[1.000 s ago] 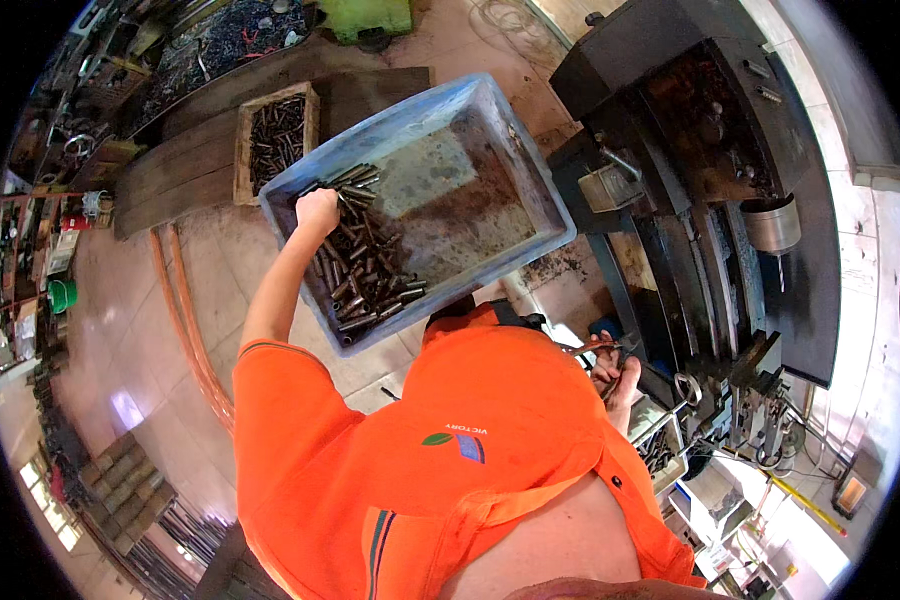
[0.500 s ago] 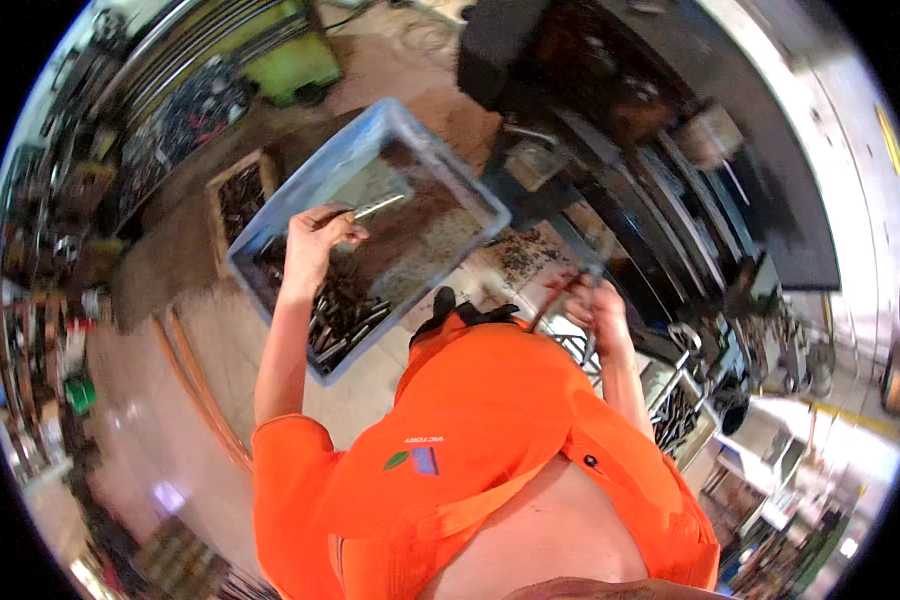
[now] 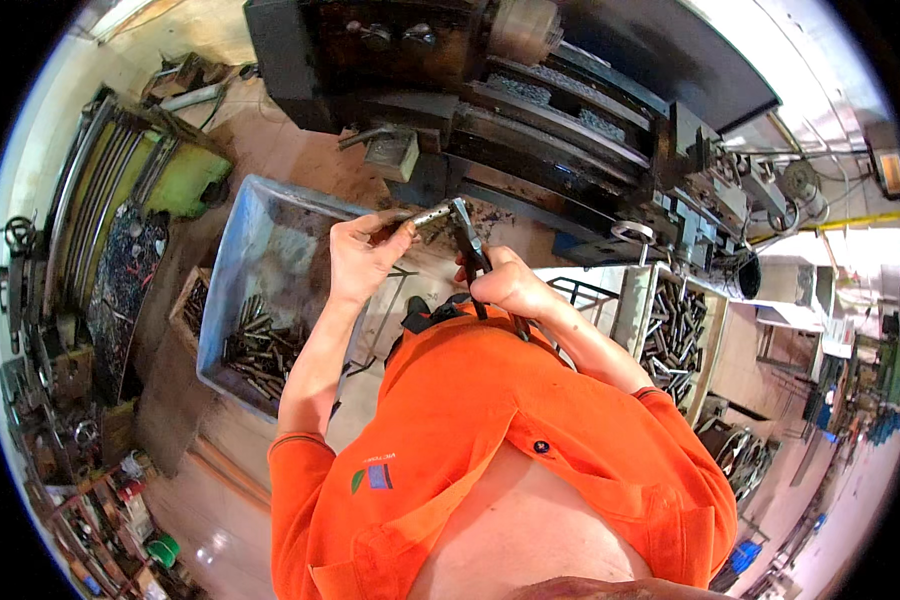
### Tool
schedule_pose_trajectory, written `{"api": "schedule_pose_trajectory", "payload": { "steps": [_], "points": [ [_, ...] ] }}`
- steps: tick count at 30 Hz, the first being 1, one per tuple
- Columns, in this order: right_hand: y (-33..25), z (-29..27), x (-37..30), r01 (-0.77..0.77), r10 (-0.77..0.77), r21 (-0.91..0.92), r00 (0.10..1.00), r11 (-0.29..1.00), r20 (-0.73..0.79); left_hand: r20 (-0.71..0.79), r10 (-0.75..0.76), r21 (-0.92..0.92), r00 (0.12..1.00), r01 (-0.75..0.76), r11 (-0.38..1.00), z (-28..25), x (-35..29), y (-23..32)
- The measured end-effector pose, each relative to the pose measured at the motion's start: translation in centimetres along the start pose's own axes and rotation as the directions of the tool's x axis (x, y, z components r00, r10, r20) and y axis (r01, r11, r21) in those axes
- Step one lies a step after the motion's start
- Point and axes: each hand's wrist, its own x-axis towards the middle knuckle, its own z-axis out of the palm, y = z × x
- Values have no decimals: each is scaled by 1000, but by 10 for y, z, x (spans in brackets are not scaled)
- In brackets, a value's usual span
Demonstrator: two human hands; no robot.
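Observation:
My left hand (image 3: 365, 258) pinches a short metal rod (image 3: 433, 214) with small dark holes along its side. The rod points to the right, away from the fingertips. My right hand (image 3: 513, 284) is closed round the dark handles of a plier-like hand tool (image 3: 468, 238). The tool's metal head meets the rod's free end; whether its jaws grip the rod is too small to tell. Both hands are in front of my orange shirt. Below and left of the left hand is a blue plastic bin (image 3: 222, 285), with many loose metal rods (image 3: 260, 345) inside.
A dark lathe (image 3: 560, 130) stretches across the far side. At my right, a tray of metal rods (image 3: 673, 335) sits beside a metal frame (image 3: 580, 291). A small wooden box (image 3: 187, 318) stands left of the bin, and a green machine (image 3: 185, 175) is farther left.
The view has swung to the right. My left hand has left the space over the bin with the rod. My hands have come together, and the tool's head now meets the rod's end.

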Motion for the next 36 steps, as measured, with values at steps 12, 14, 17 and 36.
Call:
{"api": "schedule_pose_trajectory", "payload": {
  "steps": [12, 14, 17, 36],
  "points": [
    [-3, -5, -16, -107, -17, -336, 938, 936, -346, 211, -46, -43, 976, 56, 997, 36, 27, -7],
    [13, -8, -13, -98, 0, -240, 925, 966, -379, 240, -50, -85, 969, 72, 994, 40, 33, -11],
    [17, -6, -15, -82, 15, -142, 907, 986, -420, 304, -28, -96, 952, 60, 994, 41, 43, -22],
    [41, 2, -34, -29, 175, 243, 777, 970, -605, 633, -163, -67, 757, 263, 963, 76, 79, -37]
  ]
}}
